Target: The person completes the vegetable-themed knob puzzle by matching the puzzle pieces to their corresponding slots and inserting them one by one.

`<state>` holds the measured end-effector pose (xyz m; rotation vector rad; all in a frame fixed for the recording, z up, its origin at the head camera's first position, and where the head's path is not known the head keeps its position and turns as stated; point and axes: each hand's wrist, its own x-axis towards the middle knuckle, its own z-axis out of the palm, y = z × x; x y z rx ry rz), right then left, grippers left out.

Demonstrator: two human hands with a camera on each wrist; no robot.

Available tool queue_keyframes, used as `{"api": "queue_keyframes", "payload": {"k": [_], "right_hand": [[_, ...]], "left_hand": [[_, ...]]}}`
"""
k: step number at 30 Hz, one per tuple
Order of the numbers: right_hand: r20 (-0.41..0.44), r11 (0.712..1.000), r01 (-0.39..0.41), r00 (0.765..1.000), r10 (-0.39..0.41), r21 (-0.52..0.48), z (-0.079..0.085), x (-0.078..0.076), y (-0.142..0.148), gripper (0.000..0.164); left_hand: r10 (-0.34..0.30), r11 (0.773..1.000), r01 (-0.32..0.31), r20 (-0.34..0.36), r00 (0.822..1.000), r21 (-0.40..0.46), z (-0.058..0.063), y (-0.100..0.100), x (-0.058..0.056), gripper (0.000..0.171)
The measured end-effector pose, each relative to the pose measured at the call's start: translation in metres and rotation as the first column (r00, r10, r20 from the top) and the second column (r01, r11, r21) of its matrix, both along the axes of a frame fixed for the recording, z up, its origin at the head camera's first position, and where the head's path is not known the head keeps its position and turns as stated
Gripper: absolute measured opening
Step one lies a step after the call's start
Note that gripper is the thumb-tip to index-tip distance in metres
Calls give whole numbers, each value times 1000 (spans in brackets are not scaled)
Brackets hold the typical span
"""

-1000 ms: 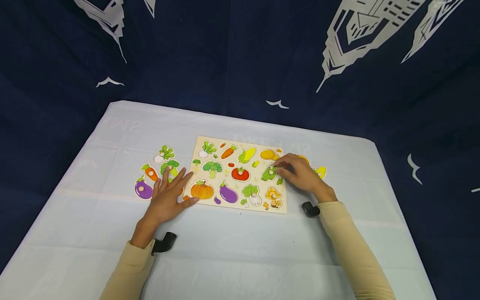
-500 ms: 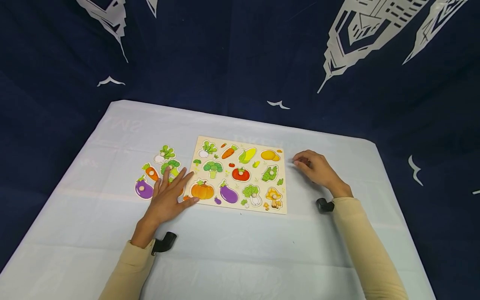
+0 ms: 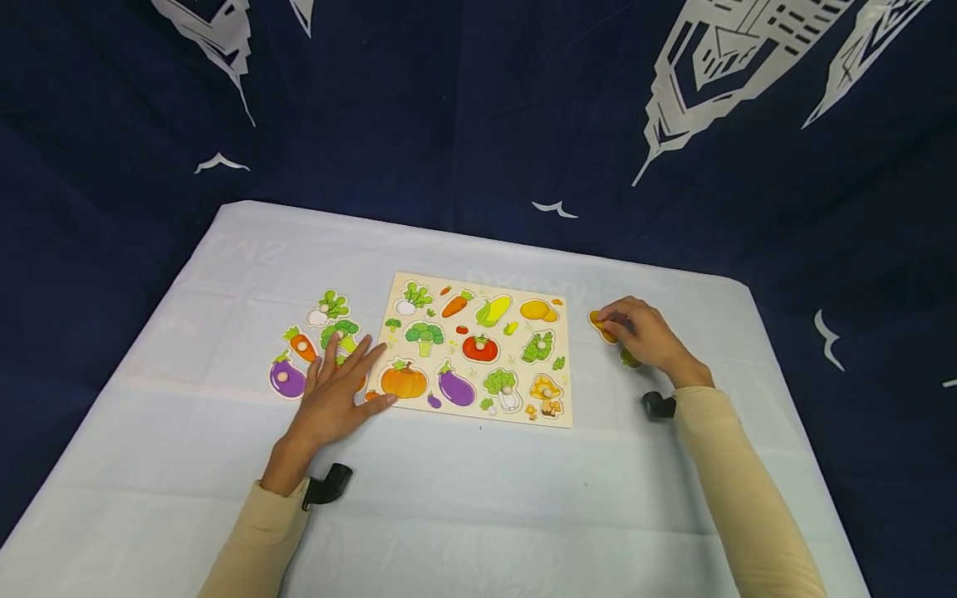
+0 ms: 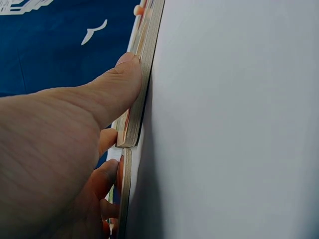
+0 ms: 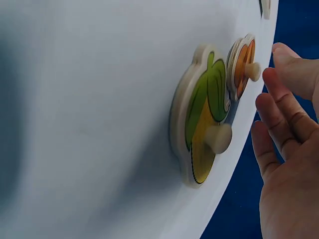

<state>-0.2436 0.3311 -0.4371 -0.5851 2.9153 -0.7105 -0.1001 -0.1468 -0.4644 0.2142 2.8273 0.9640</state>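
Observation:
My left hand (image 3: 336, 403) is spread, its thumb on the near left corner of a wooden vegetable puzzle board (image 3: 516, 367) and its other fingers over loose pieces. In the left wrist view the thumb (image 4: 117, 84) lies along the board's edge. To the board's right, my right hand (image 3: 649, 336) is at an orange-brown potato-like knob piece (image 3: 596, 324). The right wrist view has the fingertips (image 5: 269, 74) close beside that piece's wooden knob (image 5: 253, 71), with no clear grip. A corn piece (image 5: 203, 119) lies nearer, partly under the hand.
Left of the board lie loose knob pieces: a radish-like one (image 3: 317, 317), a broccoli (image 3: 348, 326), a carrot (image 3: 301, 345) and an eggplant (image 3: 287, 378). Knobbed tomato (image 3: 478, 353), artichoke (image 3: 538, 350), bok choy (image 3: 508, 399) and mushroom (image 3: 551, 402) pieces sit in the board.
My right hand has left the artichoke piece on the board and moved right to the loose potato-like piece. The left hand has stayed in place.

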Motion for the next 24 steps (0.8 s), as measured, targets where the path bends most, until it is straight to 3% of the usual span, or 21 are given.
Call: {"api": "queue_keyframes", "payload": {"k": [7, 24], "right_hand": [[51, 999, 38, 998, -39, 23, 1, -1, 2, 19], [69, 997, 48, 996, -52, 58, -5, -6, 3, 19]], "left_hand": [[-1, 1000, 1, -3, 1000, 8, 0, 0, 0, 82], [-2, 1000, 2, 1, 1000, 4, 1, 0, 0, 82]]}}
